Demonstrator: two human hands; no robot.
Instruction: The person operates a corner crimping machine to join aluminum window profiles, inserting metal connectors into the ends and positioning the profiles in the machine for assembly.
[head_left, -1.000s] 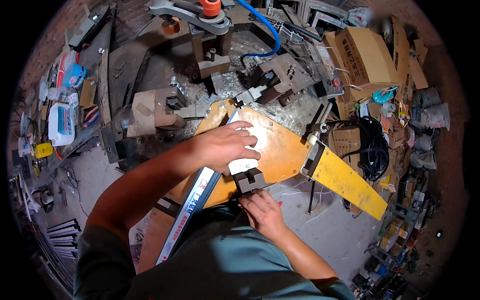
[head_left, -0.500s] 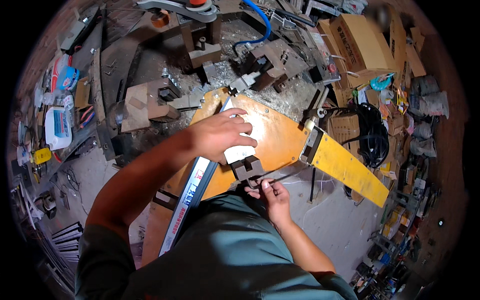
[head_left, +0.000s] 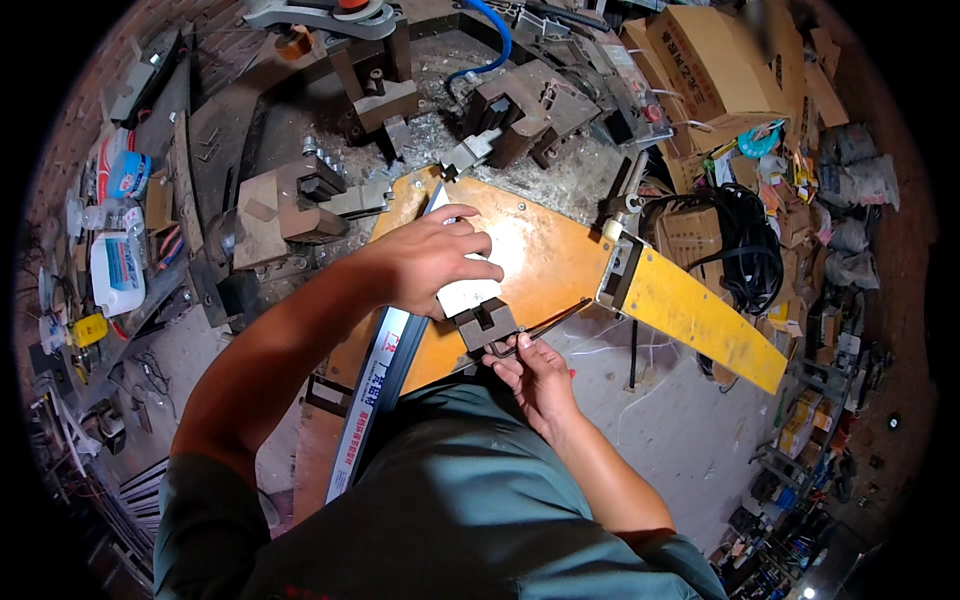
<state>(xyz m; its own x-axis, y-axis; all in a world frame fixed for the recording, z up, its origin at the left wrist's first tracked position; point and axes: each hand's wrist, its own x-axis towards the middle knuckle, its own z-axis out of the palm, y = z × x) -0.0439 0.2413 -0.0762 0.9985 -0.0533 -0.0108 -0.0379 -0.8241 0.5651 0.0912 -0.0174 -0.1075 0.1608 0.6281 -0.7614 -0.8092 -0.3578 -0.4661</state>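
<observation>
My left hand (head_left: 430, 262) is closed over a short white-faced metal piece (head_left: 468, 294) on the orange table plate (head_left: 550, 245), its fingers curled across the top. A long profile with a printed white film (head_left: 372, 390) runs from under this hand toward my body. Against the near end of the white piece sits a dark notched steel block (head_left: 487, 324). My right hand (head_left: 540, 378) pinches an L-shaped hex key (head_left: 555, 322) just below the block, its long arm pointing up to the right. Whether the key's short end sits in a screw is hidden by my fingers.
Beyond the plate stand several heavy steel die blocks (head_left: 540, 110) on a chip-strewn machine bed. A yellow arm (head_left: 700, 315) extends to the right. Cardboard boxes (head_left: 715, 70) and a black cable coil (head_left: 750, 245) lie at the right; a white jug (head_left: 117, 272) stands left.
The hex key's long arm has swung upward, with my right hand turning along with it. My left hand keeps its hold on the white-faced piece. The whole view has shifted slightly.
</observation>
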